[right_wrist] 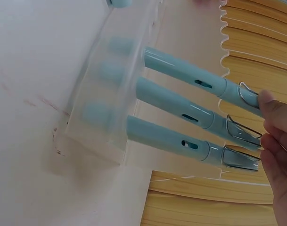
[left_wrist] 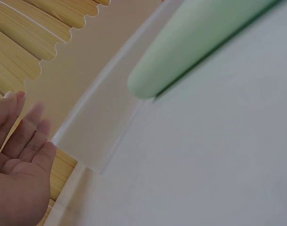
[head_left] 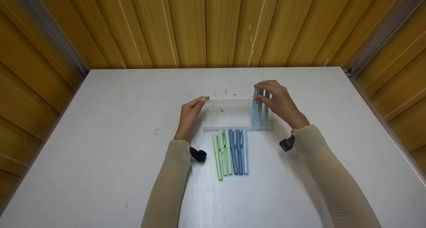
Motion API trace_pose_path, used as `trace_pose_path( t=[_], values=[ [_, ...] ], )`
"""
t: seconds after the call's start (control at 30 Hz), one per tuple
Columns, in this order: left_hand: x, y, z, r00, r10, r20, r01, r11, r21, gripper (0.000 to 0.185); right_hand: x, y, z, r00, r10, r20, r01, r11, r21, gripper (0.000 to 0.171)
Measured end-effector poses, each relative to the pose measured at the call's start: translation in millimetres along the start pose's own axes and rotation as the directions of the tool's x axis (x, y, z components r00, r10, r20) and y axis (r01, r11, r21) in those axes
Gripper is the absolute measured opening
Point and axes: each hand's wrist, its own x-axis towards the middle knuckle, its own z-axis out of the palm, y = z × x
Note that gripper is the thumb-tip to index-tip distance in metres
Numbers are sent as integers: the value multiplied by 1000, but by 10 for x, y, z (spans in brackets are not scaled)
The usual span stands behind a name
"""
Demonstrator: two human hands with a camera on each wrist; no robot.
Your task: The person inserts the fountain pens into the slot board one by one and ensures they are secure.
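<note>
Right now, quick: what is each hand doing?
Left hand: open, fingertips at the clear plastic pen stand.
Right hand: fingers curled round the light blue pens standing in it.

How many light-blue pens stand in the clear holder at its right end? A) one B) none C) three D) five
C: the right wrist view shows three light-blue pens seated side by side in the clear holder, with the right hand touching their clipped caps; the head view shows the same cluster at the holder's right end, while the other pens lie flat on the table.
</note>
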Motion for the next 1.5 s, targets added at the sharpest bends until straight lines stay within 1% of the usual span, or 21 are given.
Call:
trace_pose_path(
  t=[0.1, 0.2, 0.33, 0.47, 0.73, 0.77, 0.87, 0.97, 1.0, 1.1, 1.3, 1.5],
  values=[
    [-6, 13, -5, 1000, 23, -6, -23, 1000, 6, 32, 23, 19, 6, 1000, -23, -7, 23, 1000, -7, 36],
    [-8, 26, -18, 999, 28, -17, -27, 999, 24, 32, 52, 25, 16, 1000, -17, 1, 17, 1000, -7, 36],
    [-8, 35, -34, 1000, 22, -16, -22, 1000, 20, 35, 92, 18, 26, 1000, -2, 17, 2, 1000, 2, 36],
    [-7, 36, -38, 1000, 14, -14, -14, 1000, 7, 35, 117, 15, 38, 999, 25, 35, -25, 1000, 3, 37],
    [2, 43, 4, 1000, 6, -14, -6, 1000, 20, 32, 125, 46, 31, 994, 90, 56, -90, 996, -3, 38],
    [-17, 87, 6, 1000, -3, -7, 4, 1000, 19, 32, 126, 47, 28, 993, 97, 60, -97, 995, 1, 38],
    [-19, 107, 3, 1000, -25, 12, 25, 1000, 5, 34, 127, 45, 30, 991, 112, 68, -113, 994, 5, 38],
    [-25, 117, -9, 998, -52, 22, 51, 999, 2, 39, 126, 42, 39, 993, 100, 61, -100, 995, -10, 39],
    [-9, 77, -12, 999, -48, 17, 48, 999, 4, 40, 124, 39, 44, 994, 94, 58, -94, 995, -18, 40],
    [-13, 60, -15, 999, -45, 5, 45, 999, 23, 42, 114, 26, 50, 995, 81, 55, -79, 996, -37, 42],
    [-8, 35, -16, 1000, -31, -3, 31, 999, 42, 37, 91, -5, 48, 990, 118, 77, -115, 992, -48, 46],
    [-5, 34, -17, 1000, -28, -13, 28, 999, 42, 36, 76, -41, 18, 996, 79, 34, -77, 996, -42, 45]
  ],
)
